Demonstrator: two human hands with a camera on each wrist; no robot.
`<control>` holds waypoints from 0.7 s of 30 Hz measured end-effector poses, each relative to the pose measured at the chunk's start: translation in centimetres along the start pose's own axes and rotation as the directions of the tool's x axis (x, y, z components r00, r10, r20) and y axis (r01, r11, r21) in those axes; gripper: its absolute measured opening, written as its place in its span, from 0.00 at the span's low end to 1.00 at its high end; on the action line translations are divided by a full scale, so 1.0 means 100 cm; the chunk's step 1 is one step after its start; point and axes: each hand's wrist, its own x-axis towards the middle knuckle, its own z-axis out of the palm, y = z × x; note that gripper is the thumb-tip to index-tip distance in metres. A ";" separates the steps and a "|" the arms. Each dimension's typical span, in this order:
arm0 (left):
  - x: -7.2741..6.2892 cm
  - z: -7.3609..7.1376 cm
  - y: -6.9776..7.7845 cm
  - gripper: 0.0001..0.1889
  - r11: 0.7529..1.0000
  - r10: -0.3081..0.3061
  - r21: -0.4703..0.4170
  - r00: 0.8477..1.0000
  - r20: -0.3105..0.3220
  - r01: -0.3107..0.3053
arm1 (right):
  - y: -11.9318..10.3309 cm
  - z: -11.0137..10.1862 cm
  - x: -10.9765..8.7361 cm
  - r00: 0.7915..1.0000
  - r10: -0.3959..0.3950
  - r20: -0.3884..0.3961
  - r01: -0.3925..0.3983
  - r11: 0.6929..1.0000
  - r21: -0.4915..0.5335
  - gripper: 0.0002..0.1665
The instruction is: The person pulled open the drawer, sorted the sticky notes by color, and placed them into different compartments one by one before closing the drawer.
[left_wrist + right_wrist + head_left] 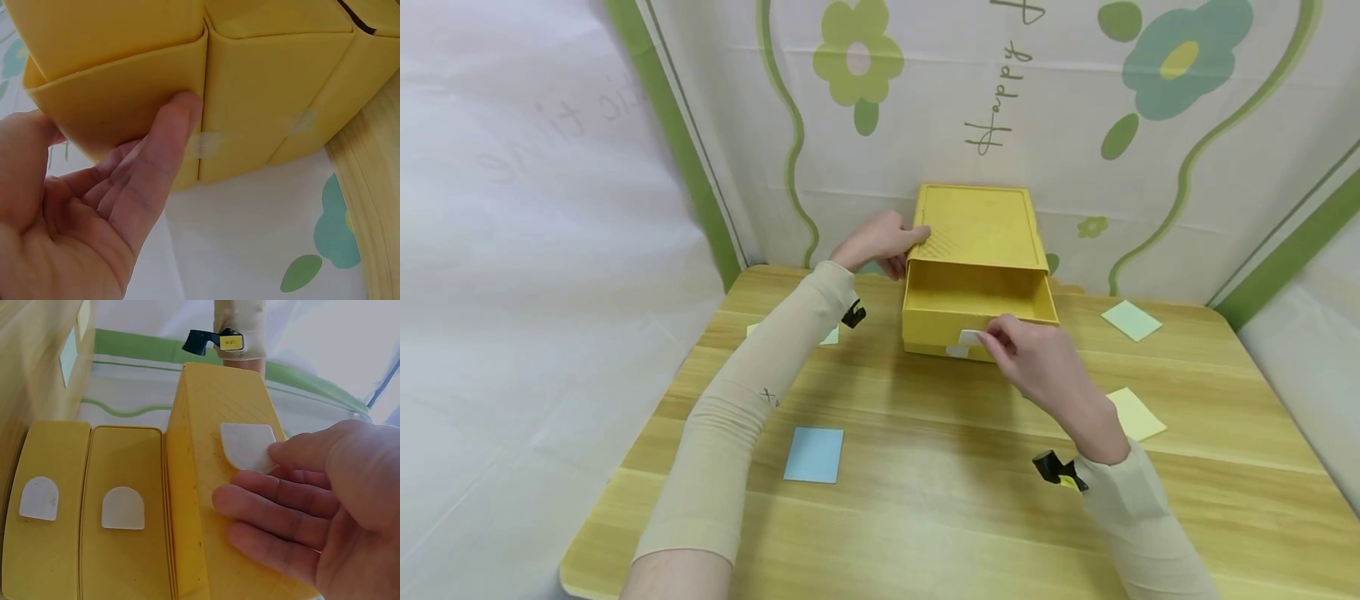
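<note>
A yellow drawer box [981, 221] stands at the back of the table, its top drawer [932, 323] pulled partway out and bare inside where it shows. My left hand [883, 237] holds the box's upper left edge, thumb on the top panel. In the left wrist view, its fingers press on the yellow side wall [262, 106], near clear tape. My right hand [1041, 367] pinches the white tab [245, 442] of the pulled-out drawer between thumb and forefinger. The two lower drawer fronts [122, 556] are flush, each with its own white tab [123, 509].
A blue paper square [814, 455] lies at front left. A green one [1132, 321] and a pale yellow one [1135, 414] lie to the right; others are partly hidden under my left forearm. A flowered curtain [925, 108] hangs right behind the box.
</note>
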 end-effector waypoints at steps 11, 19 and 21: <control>-0.002 -0.001 0.000 0.30 1.000 0.005 0.011 1.000 0.018 -0.005 | -0.011 -0.011 -0.002 0.997 -0.032 0.068 0.033 0.999 -0.014 0.04; 0.001 -0.003 -0.002 0.30 1.000 0.005 0.014 1.000 0.028 -0.005 | -0.014 -0.014 -0.002 0.995 -0.045 0.091 0.047 0.999 -0.023 0.05; 0.002 -0.003 -0.003 0.29 1.000 0.005 0.015 1.000 0.028 -0.006 | -0.015 -0.014 -0.003 0.994 -0.042 0.098 0.045 0.999 -0.023 0.05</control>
